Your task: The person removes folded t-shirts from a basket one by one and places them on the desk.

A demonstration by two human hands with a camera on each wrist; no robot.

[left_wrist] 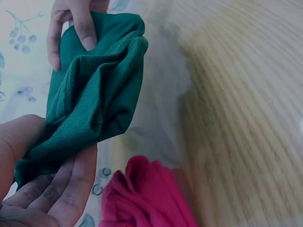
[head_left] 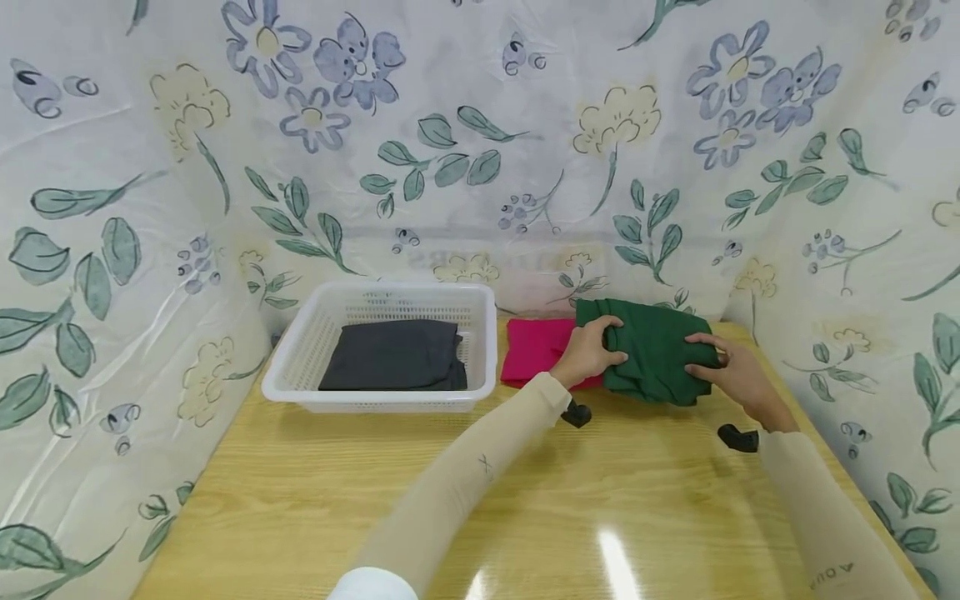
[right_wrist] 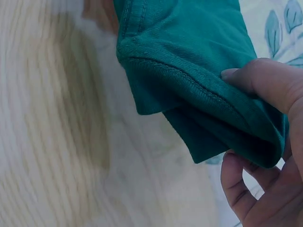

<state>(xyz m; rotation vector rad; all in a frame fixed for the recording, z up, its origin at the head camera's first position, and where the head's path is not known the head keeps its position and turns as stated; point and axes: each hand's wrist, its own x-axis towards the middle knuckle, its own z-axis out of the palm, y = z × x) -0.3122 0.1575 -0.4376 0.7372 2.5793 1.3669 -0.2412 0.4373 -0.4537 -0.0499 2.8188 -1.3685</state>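
Both hands hold a folded green garment [head_left: 652, 350] between them, raised at the back right of the table. My left hand [head_left: 588, 352] grips its left side; in the left wrist view the thumb is on top and the fingers [left_wrist: 71, 189] lie beneath the cloth. On the opposite side my right hand [head_left: 738, 379] pinches the edge, with its thumb [right_wrist: 255, 80] over the fabric and fingertips under it. Stitched hems and layered folds show in the right wrist view. A folded pink-red garment [head_left: 528, 350] lies just left of the green one, partly hidden by the left hand.
A white plastic basket [head_left: 281, 383] stands at the back left, holding folded dark grey cloth [head_left: 393, 354]. The wooden table [head_left: 337, 492] runs toward the front. Floral sheeting [head_left: 465, 200] hangs behind and along both sides. Small black devices sit at both wrists.
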